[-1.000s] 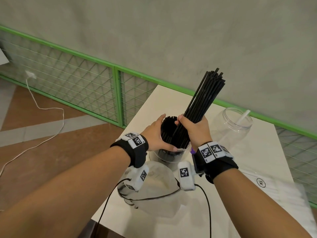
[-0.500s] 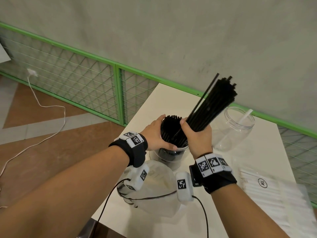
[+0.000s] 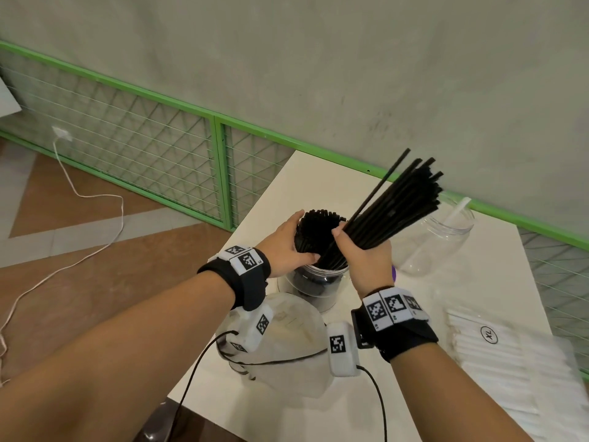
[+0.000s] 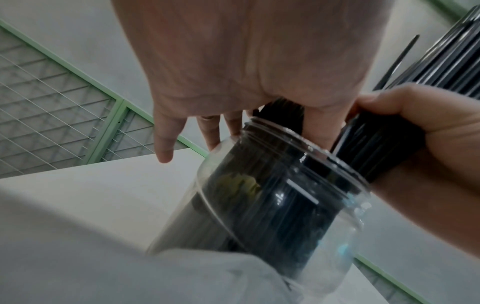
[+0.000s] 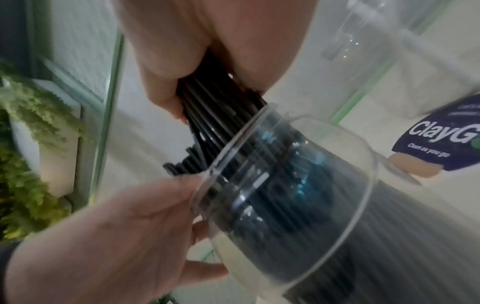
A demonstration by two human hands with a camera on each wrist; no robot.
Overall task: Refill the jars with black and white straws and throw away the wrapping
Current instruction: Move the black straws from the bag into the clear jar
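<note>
A clear jar (image 3: 314,283) of upright black straws (image 3: 318,228) stands on the white table (image 3: 287,186). My left hand (image 3: 287,244) cups those standing straws between thumb and fingers, just above the jar's rim (image 4: 298,139). My right hand (image 3: 363,253) grips a thick bundle of black straws (image 3: 398,202) that leans up to the right. The bundle's lower ends sit inside the jar mouth (image 5: 259,127). A second clear jar (image 3: 436,237) behind holds one white straw (image 3: 459,208). Clear plastic wrapping (image 3: 287,346) lies under my wrists.
A flat pack of white straws (image 3: 510,355) marked XL lies at the table's right. A purple-labelled item (image 5: 441,133) sits beside the jar. A green mesh fence (image 3: 220,167) and grey wall stand behind the table. A white cable (image 3: 95,199) trails on the floor at left.
The bundle in my right hand has tipped further to the right and sits lower over the jar. My left hand has stayed round the standing straws.
</note>
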